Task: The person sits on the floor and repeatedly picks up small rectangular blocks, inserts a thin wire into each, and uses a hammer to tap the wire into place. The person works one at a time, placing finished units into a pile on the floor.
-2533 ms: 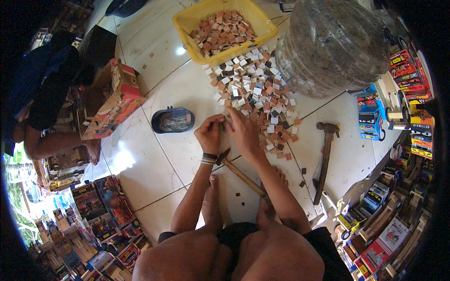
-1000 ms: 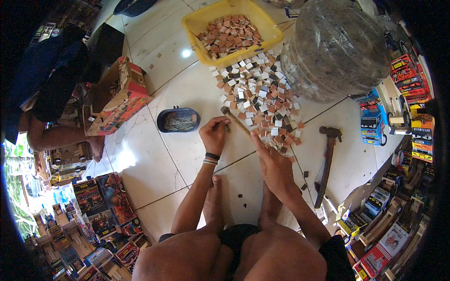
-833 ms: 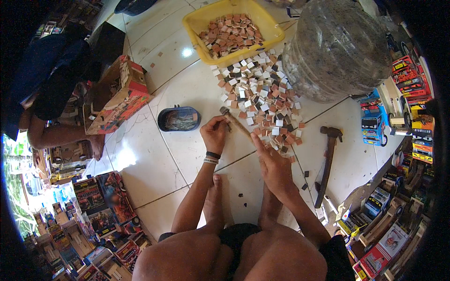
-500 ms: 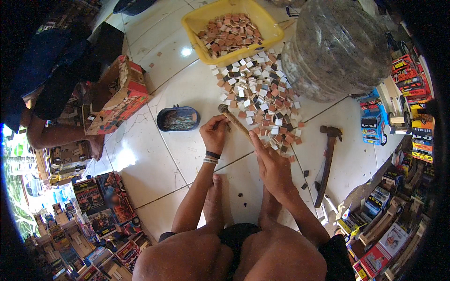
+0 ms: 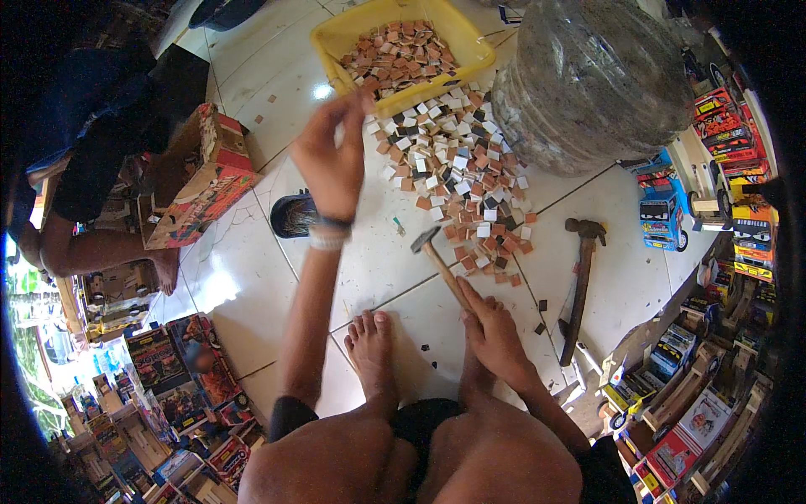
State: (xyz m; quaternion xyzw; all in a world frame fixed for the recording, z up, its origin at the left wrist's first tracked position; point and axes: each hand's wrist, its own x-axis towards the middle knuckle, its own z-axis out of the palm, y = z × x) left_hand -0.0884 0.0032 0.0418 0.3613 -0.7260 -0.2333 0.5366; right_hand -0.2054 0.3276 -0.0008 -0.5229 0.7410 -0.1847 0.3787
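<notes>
My right hand (image 5: 497, 336) is closed round the wooden handle of a small hammer (image 5: 445, 273), its metal head pointing up and left above the floor. My left hand (image 5: 330, 164) is raised at the near left corner of a yellow basin (image 5: 470, 71) and smeared by motion. Its thumb and fingers come together in a pinch; whatever they hold, if anything, I cannot make out. Inside the basin lies a heap of small brown square pieces (image 5: 395, 59). A pile of white, brown and black square pieces (image 5: 457, 160) spreads from the basin toward me. Partly behind my left wrist, a dark blue tub (image 5: 290, 217) holds nails.
A second hammer (image 5: 579, 290) lies on the tiles at right. Beyond it stand a large cloudy plastic sack (image 5: 592, 88) and a blue toy truck (image 5: 662, 214). Toy trucks (image 5: 180, 370) crowd both sides. Another person's leg (image 5: 105, 248) is by a cardboard box (image 5: 206, 185) at left.
My left hand has swung up from the middle to the basin's near left corner. My right hand has drawn the hammer down toward me, away from the left hand.
</notes>
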